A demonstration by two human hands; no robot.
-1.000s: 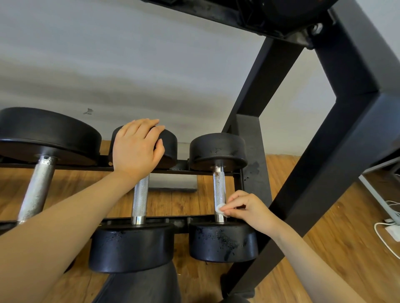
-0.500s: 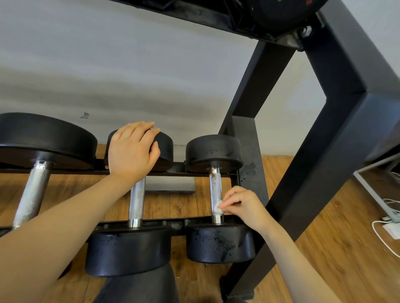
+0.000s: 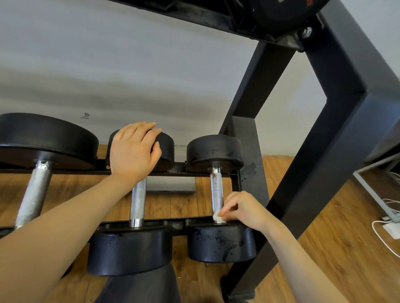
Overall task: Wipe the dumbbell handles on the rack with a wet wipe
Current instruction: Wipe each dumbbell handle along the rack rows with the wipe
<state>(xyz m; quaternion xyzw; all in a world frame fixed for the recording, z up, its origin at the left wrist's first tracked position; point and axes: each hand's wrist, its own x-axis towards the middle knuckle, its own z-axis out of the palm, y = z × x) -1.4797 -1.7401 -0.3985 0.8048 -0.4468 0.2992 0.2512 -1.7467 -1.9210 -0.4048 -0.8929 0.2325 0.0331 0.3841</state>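
So from my head cam I'm looking down at the bottom shelf of the black rack (image 3: 337, 138), three dumbbells lying across its two rails.

My left hand (image 3: 133, 151) is stretched out in front with the forearm running in from the lower left. The palm sits flat on top of the far head of the middle dumbbell (image 3: 138, 202), fingers relaxed and draped over the rubber, thumb out to the right side. The grip is loose there, just resting on it, not wrapped around anything.

My right hand (image 3: 242, 208) comes in from the lower right, wrist bent a little, fingers curled and bunched. The grip is narrow, fingertips pinching a small wadded white wet wipe (image 3: 217, 217). The wipe is pressed against the near end of the knurled handle (image 3: 216, 190) of the right dumbbell (image 3: 218, 244), right where the steel meets the near head. That handle has some rusty brown speckling up near the far head.

The big left dumbbell (image 3: 34, 194) lies well apart from both hands, its handle looking dull and patchy.

As for writing or brands, I can't read anything on the dumbbell heads. There's a hint of red marking on a weight up on the top shelf (image 3: 311, 2), but it's cut off by the edge and not legible.

Wooden floor (image 3: 337, 255) underneath, with a white cable (image 3: 381, 235) and what looks like a white adapter off to the right.
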